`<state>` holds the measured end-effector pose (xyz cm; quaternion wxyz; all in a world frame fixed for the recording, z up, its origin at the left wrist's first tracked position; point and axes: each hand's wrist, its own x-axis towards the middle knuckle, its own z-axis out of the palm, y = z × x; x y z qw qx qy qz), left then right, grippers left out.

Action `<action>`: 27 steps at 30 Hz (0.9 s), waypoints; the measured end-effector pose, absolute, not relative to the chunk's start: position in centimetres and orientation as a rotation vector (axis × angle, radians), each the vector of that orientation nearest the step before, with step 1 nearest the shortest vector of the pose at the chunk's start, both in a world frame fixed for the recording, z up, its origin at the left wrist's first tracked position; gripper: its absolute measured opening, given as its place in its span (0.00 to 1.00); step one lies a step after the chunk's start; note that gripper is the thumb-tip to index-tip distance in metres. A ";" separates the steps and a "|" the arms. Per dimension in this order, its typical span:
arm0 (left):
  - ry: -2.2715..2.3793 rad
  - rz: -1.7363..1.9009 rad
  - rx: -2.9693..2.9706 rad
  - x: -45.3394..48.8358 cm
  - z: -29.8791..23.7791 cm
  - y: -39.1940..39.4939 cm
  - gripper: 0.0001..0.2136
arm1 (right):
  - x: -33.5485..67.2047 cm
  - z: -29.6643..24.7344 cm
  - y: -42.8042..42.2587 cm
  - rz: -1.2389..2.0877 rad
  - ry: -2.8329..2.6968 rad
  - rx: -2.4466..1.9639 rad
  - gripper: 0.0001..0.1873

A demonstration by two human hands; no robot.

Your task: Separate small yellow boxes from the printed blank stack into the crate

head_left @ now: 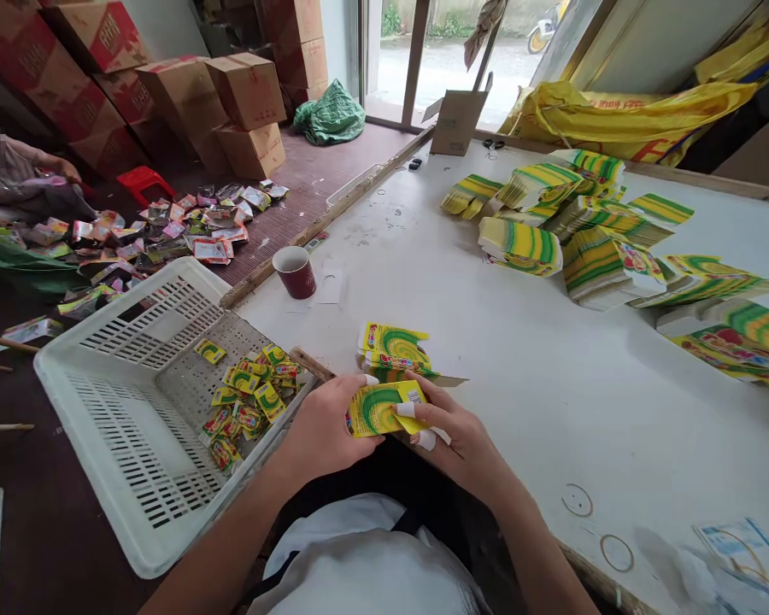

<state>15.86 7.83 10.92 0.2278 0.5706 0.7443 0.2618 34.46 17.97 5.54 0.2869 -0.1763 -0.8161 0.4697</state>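
Observation:
A small yellow and green printed carton (378,410) is held between both my hands over the table's near edge. My left hand (330,423) grips its left end, thumb on top. On its right end, by the barcode, the fingers of my right hand (452,431) are closed; white tape wraps several fingertips. Just beyond lies a small stack of flat cartons (394,346) in the same print. Left of my hands, a white plastic crate (167,436) holds a heap of folded yellow cartons (249,393).
A maroon paper cup (295,275) stands on the white table (397,265). Bundles of flat cartons (608,256) lie at the right. An open cardboard box (458,122) and scissors (492,147) sit at the far end. On the left, another person (29,184) is beside a packet pile (167,226).

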 end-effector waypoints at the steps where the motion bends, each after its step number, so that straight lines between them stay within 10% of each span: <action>1: 2.047 0.713 1.593 15.9 11.0 7.9 0.22 | 34.3 5.7 18.0 1.283 -2.157 -0.485 0.12; 8: 2.193 0.745 1.503 14.8 10.8 7.3 0.20 | 31.7 5.7 16.9 1.361 -1.861 -0.763 0.36; 15: 2.996 0.825 1.150 7.1 9.6 3.9 0.33 | 31.3 4.2 21.5 0.769 -2.157 -1.088 0.22; 23: 2.092 1.312 0.899 13.7 7.3 5.8 0.29 | 31.5 4.8 20.5 0.831 -2.047 -1.164 0.23; 27: 1.458 1.632 0.778 18.2 7.3 8.1 0.32 | 31.6 6.8 17.6 1.441 -1.901 -0.909 0.24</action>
